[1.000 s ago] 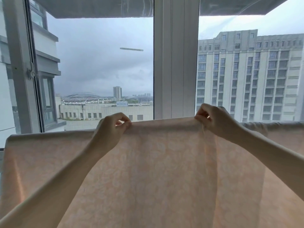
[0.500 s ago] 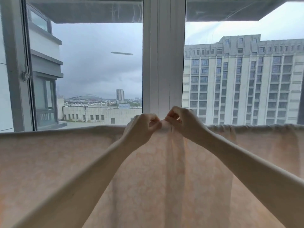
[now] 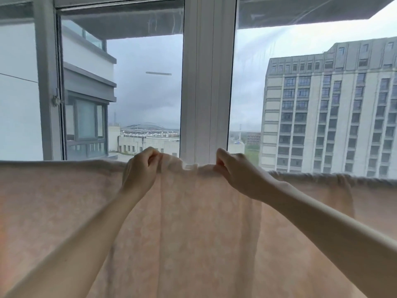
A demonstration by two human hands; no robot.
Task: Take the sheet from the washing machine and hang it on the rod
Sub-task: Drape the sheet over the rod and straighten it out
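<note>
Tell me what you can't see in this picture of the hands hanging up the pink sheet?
All from the head view:
- The rod: fully covered by the sheet draped over it.
- Fingertips of the left hand and right hand: curled into the fabric.
- The sheet's bottom edge and both ends: cut off by the frame edges.
- The washing machine: not in view.
- Whatever is below the window frame: blocked by the sheet.

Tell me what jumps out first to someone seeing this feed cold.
The pale pink sheet fills the lower half of the view, its top edge running straight across. At centre, the left hand and right hand pinch that edge, bunched between them. Behind stands a white window frame.
</note>
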